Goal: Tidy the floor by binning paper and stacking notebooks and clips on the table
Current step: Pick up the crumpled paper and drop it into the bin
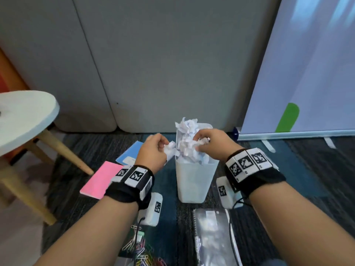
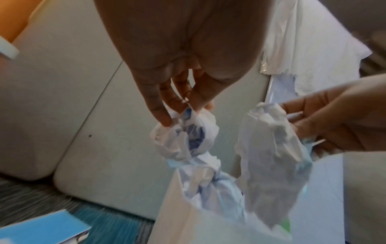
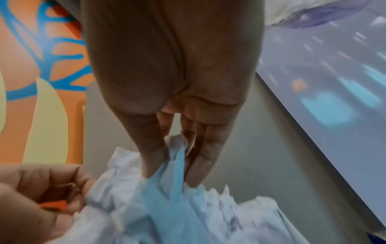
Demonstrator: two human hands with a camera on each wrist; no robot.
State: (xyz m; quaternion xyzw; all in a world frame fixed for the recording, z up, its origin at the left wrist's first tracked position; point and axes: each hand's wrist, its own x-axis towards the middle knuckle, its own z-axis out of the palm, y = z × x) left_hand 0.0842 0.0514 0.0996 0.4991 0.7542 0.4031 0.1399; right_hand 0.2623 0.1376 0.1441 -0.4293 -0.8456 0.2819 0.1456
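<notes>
A white bin (image 1: 196, 181) stands on the carpet, heaped over its rim with crumpled paper (image 1: 187, 139). My left hand (image 1: 163, 148) pinches a crumpled paper ball (image 2: 183, 137) at the bin's left rim. My right hand (image 1: 199, 143) grips another crumpled paper wad (image 2: 271, 148) on top of the heap, its fingertips (image 3: 154, 166) dug into the paper. A pink notebook (image 1: 101, 179) and a blue notebook (image 1: 130, 153) lie on the floor left of the bin. Near me lie a clear-covered spiral notebook (image 1: 213, 237) and several coloured paper clips (image 1: 140, 252).
A round white table (image 1: 25, 116) on wooden legs stands at the left. Grey panels close off the back, and a roll-up banner (image 1: 307, 73) stands at the right. The floor is dark striped carpet.
</notes>
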